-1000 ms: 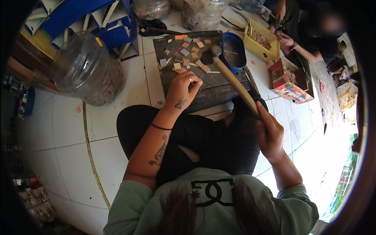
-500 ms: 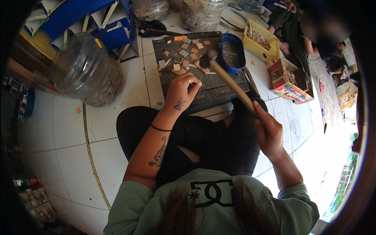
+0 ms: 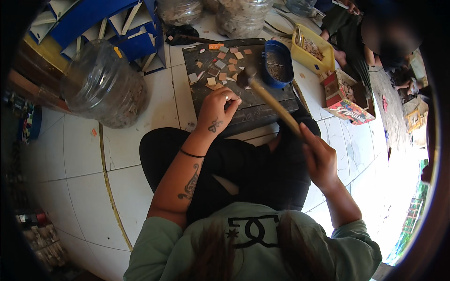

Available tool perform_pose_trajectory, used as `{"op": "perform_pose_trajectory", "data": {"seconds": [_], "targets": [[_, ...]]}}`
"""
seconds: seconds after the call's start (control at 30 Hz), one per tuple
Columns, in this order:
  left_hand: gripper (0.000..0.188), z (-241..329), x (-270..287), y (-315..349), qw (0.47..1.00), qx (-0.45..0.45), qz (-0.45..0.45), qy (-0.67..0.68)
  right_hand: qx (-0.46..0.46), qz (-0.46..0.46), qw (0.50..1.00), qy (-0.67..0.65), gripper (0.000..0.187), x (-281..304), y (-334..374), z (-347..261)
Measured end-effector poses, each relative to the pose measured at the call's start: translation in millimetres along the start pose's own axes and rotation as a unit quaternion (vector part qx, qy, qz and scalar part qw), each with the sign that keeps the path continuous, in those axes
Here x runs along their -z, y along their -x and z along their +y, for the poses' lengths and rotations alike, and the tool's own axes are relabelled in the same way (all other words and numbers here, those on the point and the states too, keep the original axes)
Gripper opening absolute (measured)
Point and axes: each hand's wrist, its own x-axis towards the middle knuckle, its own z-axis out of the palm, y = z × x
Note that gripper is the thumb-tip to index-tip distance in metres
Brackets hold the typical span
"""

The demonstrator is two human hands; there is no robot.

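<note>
My right hand (image 3: 319, 157) grips the wooden handle of a hammer (image 3: 276, 107), its dark head slightly blurred above the near part of a low dark work board (image 3: 262, 108). At the board's near edge my left hand (image 3: 217, 107) rests with thumb and fingers pinched together. Whatever lies in that pinch is too small or hidden to name. Just beyond the fingers, small flat square pieces (image 3: 232, 61) in tan, orange and grey lie scattered over the board. A blue oval tub (image 3: 291, 65) holding thin bits stands at the board's right side.
A large clear plastic jar (image 3: 105, 89) sits on the left near blue shelving (image 3: 93, 21). On the right are a yellow bin (image 3: 323, 65) and a cardboard box (image 3: 351, 110), both with scraps. Another person (image 3: 344, 28) sits at the far right.
The hammer has come down a little, its head lower and closer to my left hand. My right hand has shifted slightly with it; my left hand stays in place.
</note>
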Motion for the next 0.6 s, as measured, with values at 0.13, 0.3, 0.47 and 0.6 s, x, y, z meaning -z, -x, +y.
{"op": "perform_pose_trajectory", "data": {"seconds": [0.13,0.3,0.47,0.6], "targets": [[0.005,-0.4,0.6,0.8,1.000,0.027,-0.015,0.000,0.028,0.024,0.999,-0.008,0.058,-2.7,1.0,-1.4],[0.005,-0.8,-0.1,2.3,0.999,0.037,-0.014,0.000,0.033,0.058,0.997,-0.043,0.055,-10.1,-4.2,6.1],[0.007,0.4,1.7,-0.1,0.999,0.007,-0.023,-0.033,-0.062,0.046,0.997,-0.024,0.050,-32.1,-18.7,20.1],[0.007,6.3,4.3,-0.9,0.996,0.018,-0.014,-0.081,-0.085,0.057,0.994,-0.032,0.046,-61.9,-33.6,22.5]]}}
